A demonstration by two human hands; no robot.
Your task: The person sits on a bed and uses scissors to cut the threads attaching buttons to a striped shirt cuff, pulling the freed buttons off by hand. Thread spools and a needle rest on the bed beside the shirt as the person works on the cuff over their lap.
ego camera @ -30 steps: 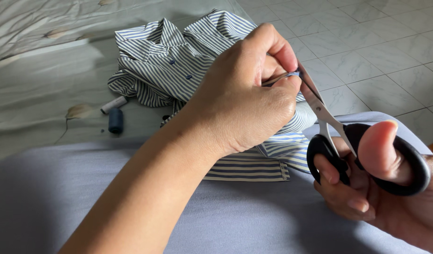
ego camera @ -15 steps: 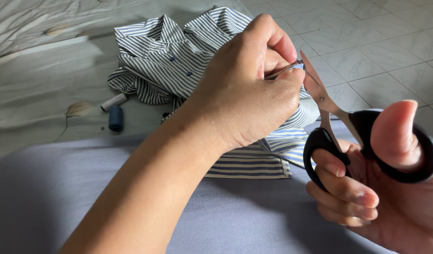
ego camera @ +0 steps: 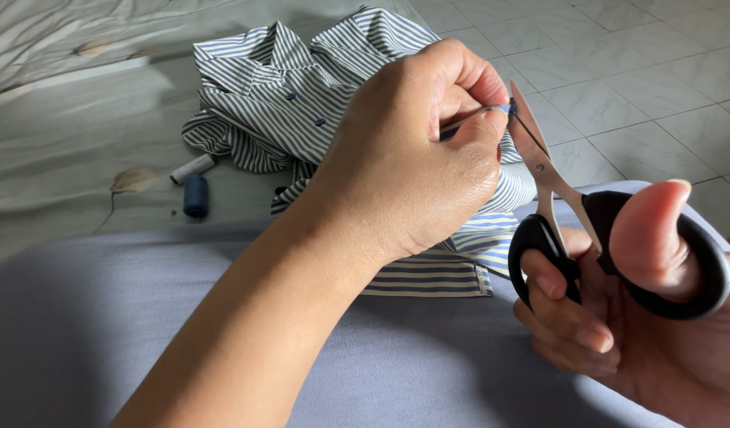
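The left hand (ego camera: 412,166) is clenched, its thumb and forefinger pinching a small fold of the striped shirt (ego camera: 301,103) raised above the lap. The right hand (ego camera: 634,317) grips the black-handled scissors (ego camera: 571,214), thumb through one loop and fingers through the other; the blade tips touch the pinched spot just beside the left fingertips. The rest of the shirt lies on the bed (ego camera: 63,143), behind the left hand. A white thread spool (ego camera: 192,169) and a dark blue thread spool (ego camera: 195,196) lie next to the shirt.
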